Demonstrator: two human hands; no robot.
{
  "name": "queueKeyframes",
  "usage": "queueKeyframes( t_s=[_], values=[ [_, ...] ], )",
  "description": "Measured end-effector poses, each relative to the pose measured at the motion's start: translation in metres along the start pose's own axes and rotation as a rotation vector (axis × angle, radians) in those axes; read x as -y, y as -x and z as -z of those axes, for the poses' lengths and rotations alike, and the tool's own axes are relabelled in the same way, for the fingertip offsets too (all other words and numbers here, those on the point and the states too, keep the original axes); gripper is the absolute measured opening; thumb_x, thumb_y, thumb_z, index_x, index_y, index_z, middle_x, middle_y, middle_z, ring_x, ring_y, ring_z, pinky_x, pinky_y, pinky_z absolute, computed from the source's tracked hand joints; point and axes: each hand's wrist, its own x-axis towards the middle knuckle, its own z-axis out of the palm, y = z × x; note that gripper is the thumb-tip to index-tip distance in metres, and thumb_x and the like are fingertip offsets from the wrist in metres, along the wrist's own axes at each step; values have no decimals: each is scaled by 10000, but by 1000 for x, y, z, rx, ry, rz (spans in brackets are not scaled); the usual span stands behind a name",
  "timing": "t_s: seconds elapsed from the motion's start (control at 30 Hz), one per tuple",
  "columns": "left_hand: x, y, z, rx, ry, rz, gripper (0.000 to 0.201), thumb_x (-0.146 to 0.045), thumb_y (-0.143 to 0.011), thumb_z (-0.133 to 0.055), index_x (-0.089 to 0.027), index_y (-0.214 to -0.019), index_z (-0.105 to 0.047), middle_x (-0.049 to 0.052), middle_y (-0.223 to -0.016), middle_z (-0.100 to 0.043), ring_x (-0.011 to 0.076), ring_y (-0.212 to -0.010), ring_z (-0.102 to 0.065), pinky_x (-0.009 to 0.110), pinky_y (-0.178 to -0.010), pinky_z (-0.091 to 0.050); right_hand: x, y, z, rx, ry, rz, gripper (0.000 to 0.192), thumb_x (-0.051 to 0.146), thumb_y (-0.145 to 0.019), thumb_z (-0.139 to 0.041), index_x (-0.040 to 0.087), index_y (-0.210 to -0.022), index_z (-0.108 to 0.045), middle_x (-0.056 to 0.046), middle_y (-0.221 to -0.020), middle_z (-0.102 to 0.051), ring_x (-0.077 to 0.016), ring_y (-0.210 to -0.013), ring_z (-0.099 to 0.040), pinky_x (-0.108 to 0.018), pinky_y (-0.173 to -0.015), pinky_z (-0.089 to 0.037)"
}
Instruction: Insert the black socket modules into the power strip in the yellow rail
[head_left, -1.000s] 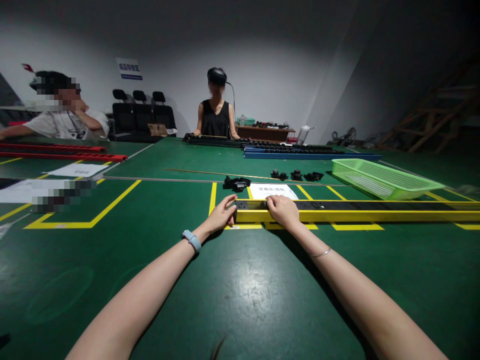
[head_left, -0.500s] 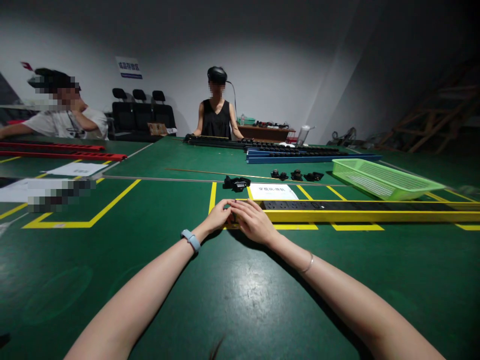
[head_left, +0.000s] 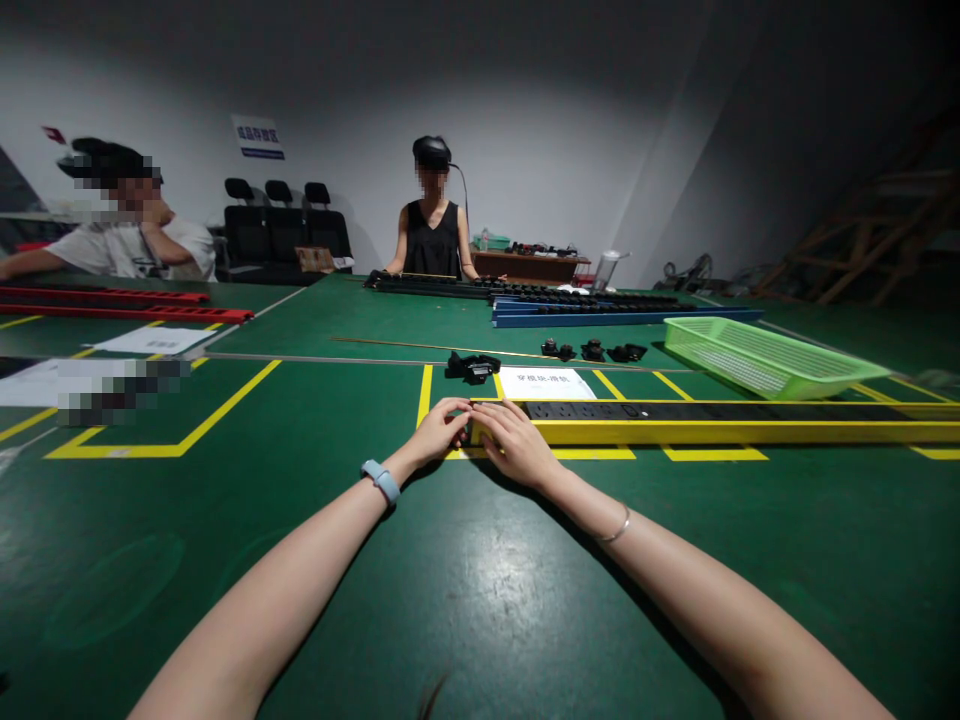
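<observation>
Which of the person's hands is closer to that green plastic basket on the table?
The right hand. It rests on the yellow rail's near end, on the green basket's side. The left hand sits just beyond that end, farther away.

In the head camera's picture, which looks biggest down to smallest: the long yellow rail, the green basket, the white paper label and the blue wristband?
1. Yellow rail, running off the right edge.
2. Green basket.
3. White paper label.
4. Blue wristband, though it sits nearer the camera, so the gap to the label is unsure.
</observation>
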Motion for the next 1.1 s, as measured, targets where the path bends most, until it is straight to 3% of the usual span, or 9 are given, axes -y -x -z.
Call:
queueKeyframes(
  t_s=[0.43,0.67,0.87,1.1],
  values=[
    [3,-1,0,20,-2,-11,178,-216,-823,-555,-150,-965,-639,103,-1270,-473,23,-573,-545,193,-501,-483,5,-2,6,-3,39,-73,512,145,-855,-491,228,-1357,-444,-66,-1223,-601,-231,-1149,-502,-473,-1093,-287],
    [1,1,1,26,-21,-21,173,-229,-817,-565,-157,-938,-666,99,-1269,-480,22,-576,-533,189,-517,-483,2,0,2,-50,91,-139,350,255,-888,-484,198,-1230,-529,-85,-1136,-622,-235,-1088,-525,-473,-1097,-266],
    [-3,2,0,23,-30,-5,163,-207,-804,-563,-152,-919,-664,96,-1264,-477,16,-560,-529,199,-532,-490,1,1,2,-82,110,-182,320,313,-906,-479,209,-1203,-535,-80,-1090,-619,-238,-1065,-519,-474,-1103,-250],
    [-8,4,0,27,-22,1,167,-204,-792,-566,-155,-912,-672,99,-1270,-467,14,-565,-526,197,-516,-487,-3,2,0,-149,130,-231,241,298,-914,-453,215,-1110,-568,-73,-977,-619,-253,-1032,-498,-502,-1086,-262]
  ],
)
